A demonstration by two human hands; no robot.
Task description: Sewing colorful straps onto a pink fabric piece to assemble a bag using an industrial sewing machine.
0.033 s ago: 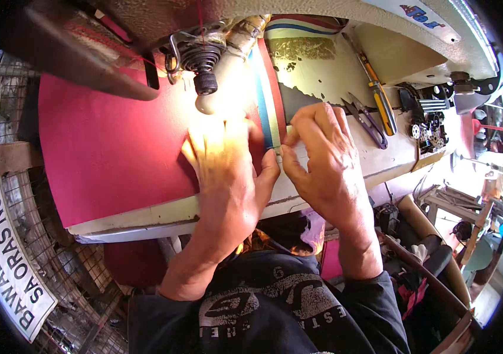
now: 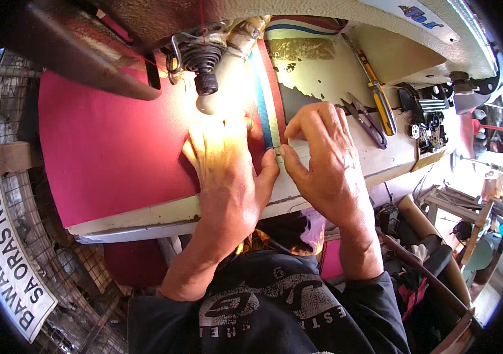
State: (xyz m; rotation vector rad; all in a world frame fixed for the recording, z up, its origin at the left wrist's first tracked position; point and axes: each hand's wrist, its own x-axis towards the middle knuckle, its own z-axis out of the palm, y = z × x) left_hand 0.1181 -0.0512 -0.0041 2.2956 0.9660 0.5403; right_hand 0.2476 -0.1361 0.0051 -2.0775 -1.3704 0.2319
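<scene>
A flat blue, cream and red striped ribbon (image 2: 268,106) runs from under the sewing machine (image 2: 316,13) toward the table's front, beside a red sheet of material (image 2: 110,141). My left hand (image 2: 225,156) lies on the sheet under the bright bulb, fingers stretched forward. Its thumb tip touches the ribbon's near end. To the right, my right hand (image 2: 325,150) has its thumb at that same end, with the index finger raised a little apart from it. The other right fingers are bent. What lies under my left palm is hidden.
Purple-handled thread snips (image 2: 372,125) and a yellow-black screwdriver (image 2: 383,103) lie right of my right hand. Beyond them is a metal mechanism (image 2: 431,127). A lit bulb (image 2: 207,105) hangs close above my left fingers, beside a black spring tensioner (image 2: 203,59). Wire mesh (image 2: 45,206) stands at left.
My right index finger has lifted away from the thumb, opening a small gap between them. My left hand stays in place on the red sheet.
</scene>
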